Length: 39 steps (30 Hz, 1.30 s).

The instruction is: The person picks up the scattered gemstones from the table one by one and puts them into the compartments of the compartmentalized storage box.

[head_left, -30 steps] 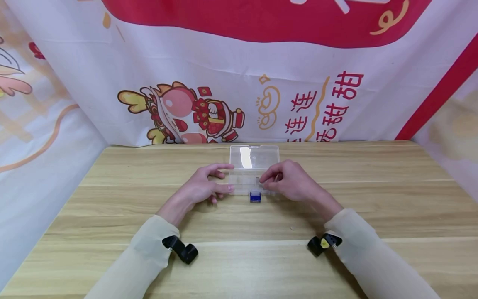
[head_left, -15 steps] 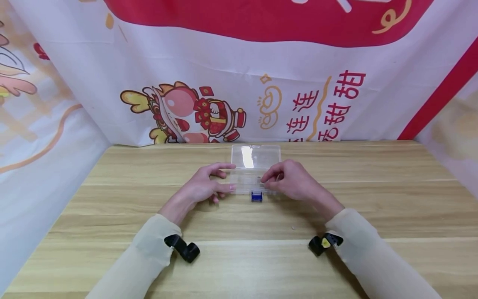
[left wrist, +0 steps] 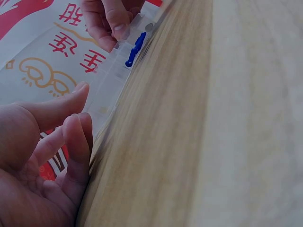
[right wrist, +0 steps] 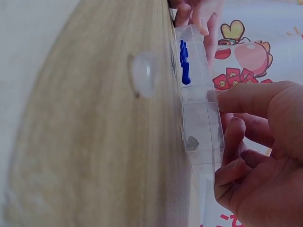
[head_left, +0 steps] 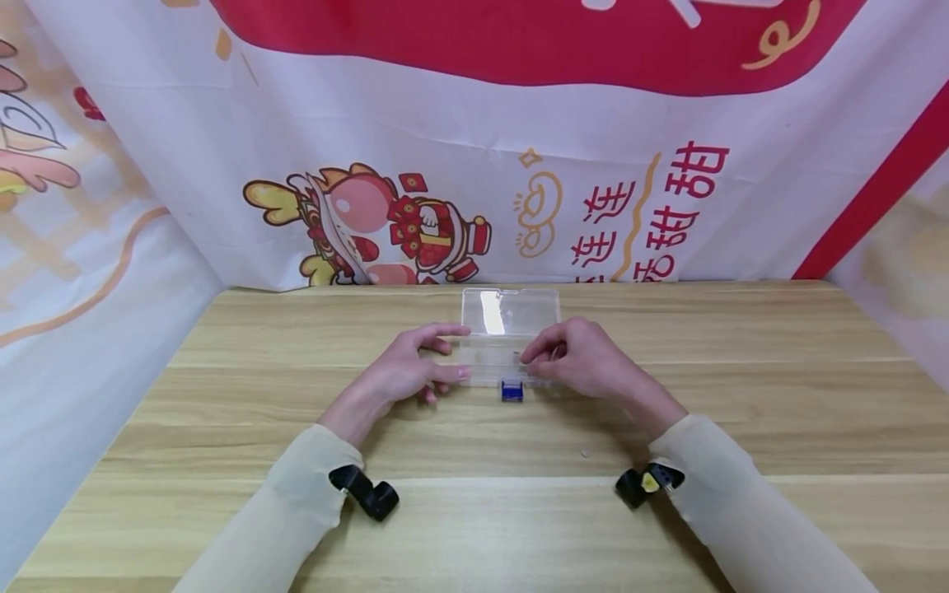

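Note:
A clear plastic compartment box (head_left: pixel 482 356) lies on the table, its see-through lid (head_left: pixel 530 311) tipped back and a blue latch (head_left: pixel 511 390) at its front. My left hand (head_left: pixel 404 362) rests at the box's left end, index finger straight by the hinge side and thumb at the front corner. Over the right half is my right hand (head_left: pixel 582 358), fingers bent. Its thumb and index finger pinch a small grey piece (right wrist: pixel 211 95) at the box's upper edge. Another grey piece (right wrist: pixel 191 143), rounded and flat, shows in a front compartment in the right wrist view.
A small clear rounded piece (right wrist: pixel 144 74) lies on the wood-grain table (head_left: pixel 474 527) in front of the box. Behind the table hangs a printed white and red cloth (head_left: pixel 415 107). A black wrist camera (head_left: pixel 365 492) sits on each sleeve.
The head view has shifted slightly, so everything appears a little further right. Both hands and the box keep nearly the same positions relative to each other.

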Motion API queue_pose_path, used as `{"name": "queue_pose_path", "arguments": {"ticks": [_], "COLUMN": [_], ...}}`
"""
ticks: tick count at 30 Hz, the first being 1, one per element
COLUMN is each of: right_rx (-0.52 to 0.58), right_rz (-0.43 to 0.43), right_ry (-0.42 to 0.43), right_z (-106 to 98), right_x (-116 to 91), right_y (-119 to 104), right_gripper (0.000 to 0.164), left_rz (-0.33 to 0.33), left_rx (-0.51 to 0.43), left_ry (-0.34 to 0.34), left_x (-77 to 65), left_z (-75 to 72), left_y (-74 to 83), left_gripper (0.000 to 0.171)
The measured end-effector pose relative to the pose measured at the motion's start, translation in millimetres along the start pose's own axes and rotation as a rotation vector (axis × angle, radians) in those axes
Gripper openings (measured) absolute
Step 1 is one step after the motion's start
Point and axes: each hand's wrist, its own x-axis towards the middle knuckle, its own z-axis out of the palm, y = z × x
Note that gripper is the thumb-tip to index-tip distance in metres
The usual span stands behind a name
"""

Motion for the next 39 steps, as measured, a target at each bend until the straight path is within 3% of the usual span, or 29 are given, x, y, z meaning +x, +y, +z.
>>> {"name": "queue_pose_path", "arguments": {"ticks": [13,26,39], "right_rx": [-0.017,-0.067,-0.005], "right_rz": [-0.037,-0.178,-0.239], "right_ry": [-0.017,-0.032,-0.247], "right_z": [-1,-19,-38], "right_x": [-2,-9,-19], "right_y": [0,7,22], "right_gripper": [0.012,0.017,0.017], "left_rz": [-0.011,-0.008,-0.009], "left_rx": [-0.008,-0.002,-0.003], "left_ry": [-0.002,-0.001,0.004], "left_x": [0.3,0.8,1.1], "left_z": [0.4,-0.1,0.5], "left_y": [-0.5,-0.8,-1.5], "left_gripper": [0.066,0.066,0.066]}}
